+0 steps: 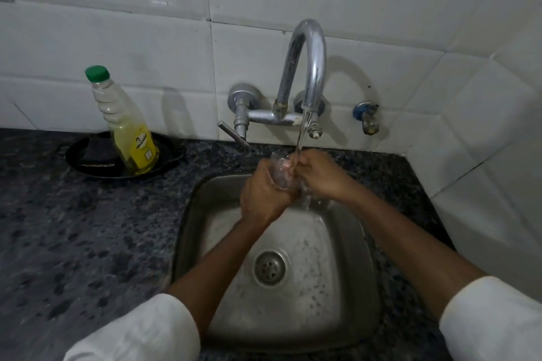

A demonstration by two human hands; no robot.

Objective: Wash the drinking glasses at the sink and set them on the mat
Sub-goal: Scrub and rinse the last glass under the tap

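Observation:
A clear drinking glass (280,168) is held over the steel sink (346,246), under the water stream running from the chrome tap (311,67). My left hand (262,195) grips the glass from the left and below. My right hand (318,174) holds its right side, with the fingers at the rim under the stream. Water runs off my right hand into the basin. The glass is partly hidden by both hands. No mat is in view.
A bottle of yellow dish liquid (127,123) with a green cap stands in a black tray (85,155) on the dark granite counter (73,243) at the left. A small wall valve (368,120) sits right of the tap. White tiled walls close the back and right.

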